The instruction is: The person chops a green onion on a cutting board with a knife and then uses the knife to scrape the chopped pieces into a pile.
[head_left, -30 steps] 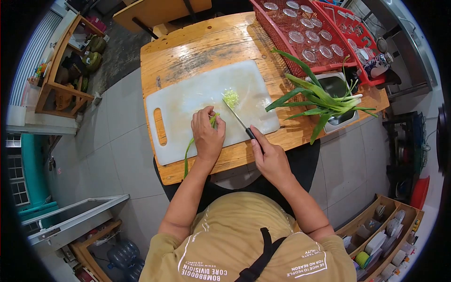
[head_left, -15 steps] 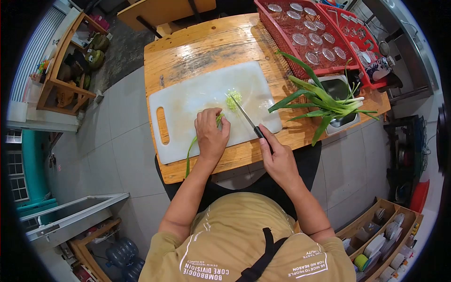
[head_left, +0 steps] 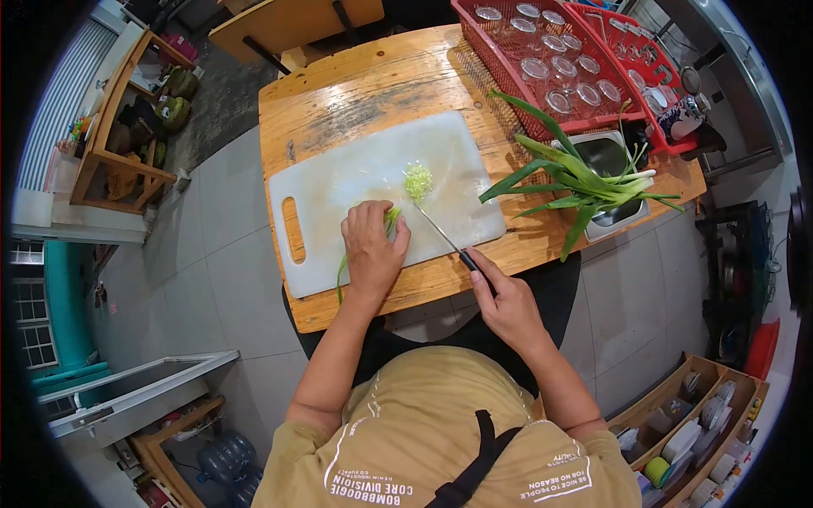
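Note:
My left hand point(head_left: 371, 245) is closed around a green onion stalk point(head_left: 392, 220) on the white cutting board point(head_left: 330, 182); the stalk's green end trails out below the hand toward the table's near edge. My right hand point(head_left: 506, 300) grips the black handle of a knife point(head_left: 440, 231). Its blade rests over the board, with the tip just below a small pile of chopped green onion point(head_left: 417, 180). Between the blade and my left hand there is a small gap.
Whole green onions point(head_left: 584, 182) lie across a metal container point(head_left: 605, 157) at the table's right. Behind them stand a red basket of glasses point(head_left: 542, 63) and another red basket point(head_left: 622, 46). A wooden chair point(head_left: 296, 30) is beyond the wooden table point(head_left: 339, 80).
The knife has moved down and toward me, and its tip has left the chopped pile. My left hand has shifted slightly left and down with the stalk.

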